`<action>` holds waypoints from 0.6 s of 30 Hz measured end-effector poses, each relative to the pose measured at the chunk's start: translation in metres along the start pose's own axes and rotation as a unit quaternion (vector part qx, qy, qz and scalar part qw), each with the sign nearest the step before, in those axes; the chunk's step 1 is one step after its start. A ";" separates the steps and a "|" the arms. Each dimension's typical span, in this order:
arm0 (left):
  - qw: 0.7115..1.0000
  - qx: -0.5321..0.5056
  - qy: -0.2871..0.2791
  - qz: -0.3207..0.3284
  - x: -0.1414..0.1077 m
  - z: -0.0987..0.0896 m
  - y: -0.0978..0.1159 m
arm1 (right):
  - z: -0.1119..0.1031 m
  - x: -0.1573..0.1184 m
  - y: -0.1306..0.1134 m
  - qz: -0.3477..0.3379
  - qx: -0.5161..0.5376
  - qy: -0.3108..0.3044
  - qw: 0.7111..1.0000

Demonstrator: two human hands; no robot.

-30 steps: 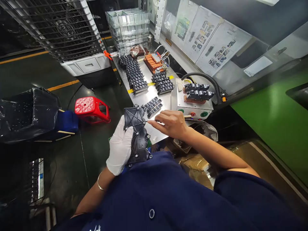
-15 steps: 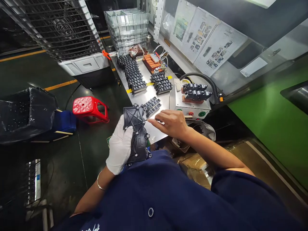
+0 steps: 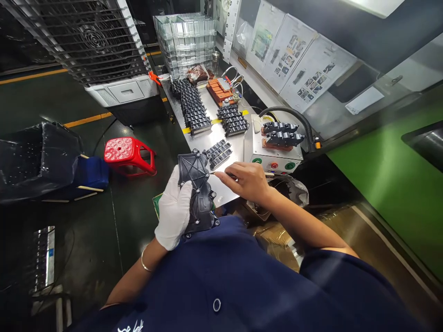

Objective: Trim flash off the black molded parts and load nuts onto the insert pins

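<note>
A black moulded plastic cover point(image 3: 198, 200) with ribs and round bosses is held upright near my chest. My left hand point(image 3: 174, 212), in a white glove, grips it along its left side with the thumb across its face. My bare right hand point(image 3: 247, 182) is closed around a thin pointed tool point(image 3: 212, 173). The tool's tip meets or nearly meets the cover's right edge by a boss. A pale end of the tool sticks out behind the hand; the rest is hidden in my fingers. Just beyond the cover, small black parts point(image 3: 219, 154) lie in rows on the metal table point(image 3: 230, 186).
More black parts point(image 3: 195, 110) stand farther back near an orange fixture point(image 3: 221, 91) and stacked clear trays point(image 3: 185, 44). On the right is a control box point(image 3: 256, 150) with buttons and black parts on top. A red stool point(image 3: 129, 157) stands left, below a large fan unit point(image 3: 121, 90).
The view has shifted slightly. Both hands keep their grips, and the tool stays by the same boss on the cover's right edge, with my right hand slightly lower.
</note>
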State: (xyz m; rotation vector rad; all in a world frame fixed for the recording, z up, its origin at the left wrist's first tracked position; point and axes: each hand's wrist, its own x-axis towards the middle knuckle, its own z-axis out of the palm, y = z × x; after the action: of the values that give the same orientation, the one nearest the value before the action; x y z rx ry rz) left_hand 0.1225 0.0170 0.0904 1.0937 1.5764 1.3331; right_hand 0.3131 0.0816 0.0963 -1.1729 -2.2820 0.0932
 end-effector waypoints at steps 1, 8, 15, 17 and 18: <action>1.000 0.004 0.006 -0.004 0.000 0.001 -0.001 | 0.001 -0.001 -0.001 0.004 0.006 0.003 1.000; 1.000 0.009 0.028 0.008 0.000 0.004 -0.010 | 0.014 -0.011 -0.010 0.068 0.011 0.025 0.997; 0.999 0.002 0.032 0.003 0.002 0.006 -0.013 | 0.018 -0.015 -0.015 0.094 0.001 0.039 0.995; 0.999 0.002 0.037 -0.003 0.002 0.007 -0.011 | 0.018 -0.015 -0.016 0.092 0.004 0.033 0.995; 0.999 0.003 0.040 -0.005 0.002 0.007 -0.009 | 0.017 -0.015 -0.017 0.086 0.006 0.027 0.996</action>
State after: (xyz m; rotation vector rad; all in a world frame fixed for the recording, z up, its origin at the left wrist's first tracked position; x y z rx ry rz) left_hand 0.1274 0.0201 0.0800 1.0462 1.6427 1.3812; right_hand 0.2989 0.0632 0.0799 -1.3480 -2.1263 0.1391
